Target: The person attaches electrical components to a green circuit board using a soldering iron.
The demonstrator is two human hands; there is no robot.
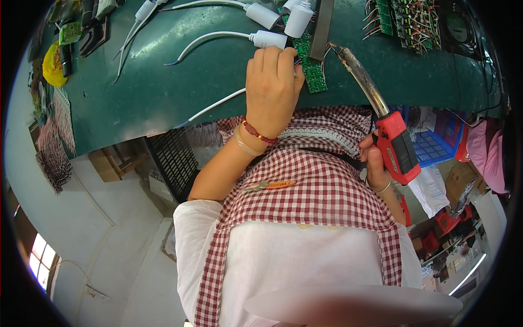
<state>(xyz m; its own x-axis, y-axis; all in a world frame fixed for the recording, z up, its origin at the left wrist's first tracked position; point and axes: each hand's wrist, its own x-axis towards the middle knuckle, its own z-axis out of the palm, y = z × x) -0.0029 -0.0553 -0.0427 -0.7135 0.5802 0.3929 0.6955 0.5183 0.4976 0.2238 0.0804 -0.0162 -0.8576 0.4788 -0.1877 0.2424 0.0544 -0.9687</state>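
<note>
My left hand [271, 90] is closed over the near part of the bench, its fingertips at the edge of a green circuit board strip [313, 73]. A white cable [218, 104] with a blue wire end comes out from under this hand; whatever is at its other end is hidden by the palm. My right hand [376, 166] is closed round a soldering iron [396, 144] with a red and black handle. The iron's tip points up and left, close to a dark metal bar [322, 27] resting on the board. A white cylindrical housing with a cable [268, 39] lies just beyond my left fingers.
More white housings [261, 15] with cables lie at the far side of the green bench [136, 103]. Wired circuit boards [417, 24] and a round dark fan-like thing [460, 27] stand far right. A yellow roll [53, 65] sits far left. Below right is a blue crate [436, 144].
</note>
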